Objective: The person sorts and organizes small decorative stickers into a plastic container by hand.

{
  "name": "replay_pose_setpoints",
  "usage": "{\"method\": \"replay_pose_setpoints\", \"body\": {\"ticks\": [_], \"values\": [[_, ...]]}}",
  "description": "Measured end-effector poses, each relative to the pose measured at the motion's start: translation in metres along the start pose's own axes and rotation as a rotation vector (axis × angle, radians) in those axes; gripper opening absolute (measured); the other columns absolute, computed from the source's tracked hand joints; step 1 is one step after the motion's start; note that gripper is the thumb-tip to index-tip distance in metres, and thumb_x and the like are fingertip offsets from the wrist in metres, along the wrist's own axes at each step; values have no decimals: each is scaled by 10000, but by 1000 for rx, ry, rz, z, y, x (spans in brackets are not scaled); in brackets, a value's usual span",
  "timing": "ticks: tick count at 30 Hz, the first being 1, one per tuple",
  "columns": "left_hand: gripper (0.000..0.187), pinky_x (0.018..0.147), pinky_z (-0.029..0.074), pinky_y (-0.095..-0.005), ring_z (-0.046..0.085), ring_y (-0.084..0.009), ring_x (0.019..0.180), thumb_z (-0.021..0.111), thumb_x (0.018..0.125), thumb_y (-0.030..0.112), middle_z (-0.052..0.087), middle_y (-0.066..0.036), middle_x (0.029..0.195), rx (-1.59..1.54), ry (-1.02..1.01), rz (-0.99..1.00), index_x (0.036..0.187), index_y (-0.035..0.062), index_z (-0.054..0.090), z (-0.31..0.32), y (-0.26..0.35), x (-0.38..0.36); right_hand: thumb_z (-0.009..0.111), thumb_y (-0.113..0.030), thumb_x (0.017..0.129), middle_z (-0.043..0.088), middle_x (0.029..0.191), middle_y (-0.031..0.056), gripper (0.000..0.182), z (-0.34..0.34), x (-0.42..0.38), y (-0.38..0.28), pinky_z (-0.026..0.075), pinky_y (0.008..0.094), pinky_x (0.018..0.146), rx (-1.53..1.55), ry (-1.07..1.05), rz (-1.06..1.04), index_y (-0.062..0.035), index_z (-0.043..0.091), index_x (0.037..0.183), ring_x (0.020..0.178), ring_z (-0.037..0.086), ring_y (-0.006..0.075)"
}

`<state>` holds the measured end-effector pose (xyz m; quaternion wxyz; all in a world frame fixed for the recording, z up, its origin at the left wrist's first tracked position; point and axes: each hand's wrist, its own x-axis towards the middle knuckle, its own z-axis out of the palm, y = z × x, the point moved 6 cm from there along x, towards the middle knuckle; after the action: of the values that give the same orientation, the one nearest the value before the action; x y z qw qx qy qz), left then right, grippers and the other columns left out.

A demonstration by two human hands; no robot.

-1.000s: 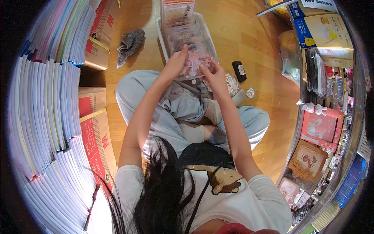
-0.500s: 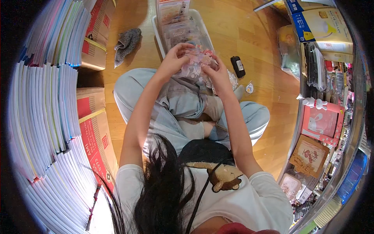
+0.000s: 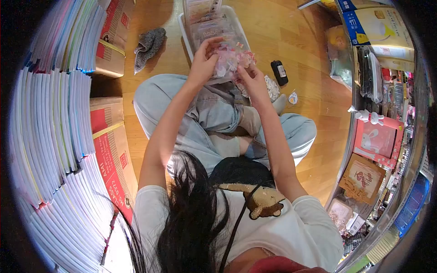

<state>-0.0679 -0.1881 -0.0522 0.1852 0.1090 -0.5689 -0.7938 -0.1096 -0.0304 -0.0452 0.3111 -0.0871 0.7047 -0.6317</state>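
My left hand (image 3: pixel 203 63) is closed on the left edge of a clear plastic bag (image 3: pixel 226 63) of pink, white and red pieces that look like stickers. At its right edge, the thumb and fingers of my right hand (image 3: pixel 253 83) grip the same bag. Just beyond it stands a white plastic bin (image 3: pixel 242 34) with flat clear packets (image 3: pixel 210 29) upright inside. A heap of small white pieces (image 3: pixel 271 88) lies beside my right hand, partly hidden by it.
A black case (image 3: pixel 279 73) and a small sticker-like scrap (image 3: pixel 293 97) lie on the wooden floor to the right. A grey cloth (image 3: pixel 149 48) lies left. Stacked notebooks (image 3: pixel 52 118) and red-brown cartons (image 3: pixel 111 154) flank me left; a packed shelf (image 3: pixel 348 150) stands right.
The bag has shifted slightly and its pieces lie differently. My right hand has moved a little lower and left. Both hands keep hold of it.
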Motion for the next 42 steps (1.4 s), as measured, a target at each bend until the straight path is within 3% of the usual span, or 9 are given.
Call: {"method": "replay_pose_setpoints", "body": {"ticks": [5, 8, 14, 16, 26, 29, 32, 37, 42], "values": [[501, 973, 395, -294, 484, -188, 1175, 466, 813, -62, 492, -120, 1286, 68, 10, 73, 1305, 17, 421, 3, 8, -1, 568, -176, 909, 599, 751, 70, 174, 0, -1, -1, 465, 259, 598, 98, 34, -41, -12, 523, 874, 707, 620, 135], [450, 916, 438, -295, 549, -194, 1095, 503, 835, -9, 561, -133, 1210, 145, 52, 28, 1282, 2, 458, 1, -5, -1, 557, -138, 909, 609, 902, 84, 165, -7, 0, 1, 481, 268, 703, 105, 55, -39, 2, 549, 994, 771, 614, 163], [330, 870, 454, -280, 569, -144, 1000, 556, 895, 103, 620, -78, 1087, 334, -14, -82, 1208, -1, 558, -2, -14, 0, 541, -162, 908, 617, 903, 92, 189, -3, -5, -5, 471, 264, 700, 125, 71, -31, 12, 552, 980, 834, 635, 172], [315, 852, 456, -273, 571, -134, 984, 554, 907, 124, 628, -76, 1066, 335, 11, 86, 1194, -4, 572, 3, 5, -2, 542, -161, 895, 620, 881, 89, 185, -2, -1, 5, 470, 261, 699, -2, 16, 18, 12, 558, 959, 850, 638, 171], [340, 762, 476, -287, 607, -158, 835, 581, 869, 119, 646, -90, 934, 383, 5, 12, 1188, 5, 547, 7, -1, -4, 580, -165, 827, 616, 851, 65, 268, 4, -7, -4, 455, 267, 677, -221, -19, 10, 3, 575, 1036, 769, 576, 126], [262, 741, 475, -279, 602, -144, 818, 580, 865, 109, 638, -69, 923, 346, 22, 146, 1104, 1, 579, 3, 8, -3, 610, -192, 832, 629, 800, 49, 276, 3, -1, -13, 463, 275, 663, -320, 53, -294, 0, 587, 1028, 716, 577, 122], [218, 745, 472, -272, 599, -132, 827, 590, 855, 106, 639, -57, 915, 284, 18, 145, 1054, 16, 598, -8, 7, 5, 633, -218, 833, 636, 734, 81, 256, 13, -2, -38, 473, 283, 644, -556, 88, -275, 7, 615, 955, 650, 576, 139], [223, 806, 442, -251, 575, -122, 897, 584, 858, 138, 641, -37, 931, 571, -98, 83, 1048, 28, 626, -56, 51, 38, 631, -203, 811, 643, 715, 181, 216, 52, 32, -65, 497, 345, 644, -642, 81, -541, 9, 649, 851, 653, 634, 293], [77, 718, 473, -307, 600, -131, 770, 610, 816, 50, 647, -77, 804, 455, -47, 80, 863, 18, 663, -105, 31, 80, 615, -188, 793, 650, 735, 194, 192, 91, 61, -73, 502, 410, 671, -851, 94, -626, -14, 666, 856, 705, 633, 376]]}}
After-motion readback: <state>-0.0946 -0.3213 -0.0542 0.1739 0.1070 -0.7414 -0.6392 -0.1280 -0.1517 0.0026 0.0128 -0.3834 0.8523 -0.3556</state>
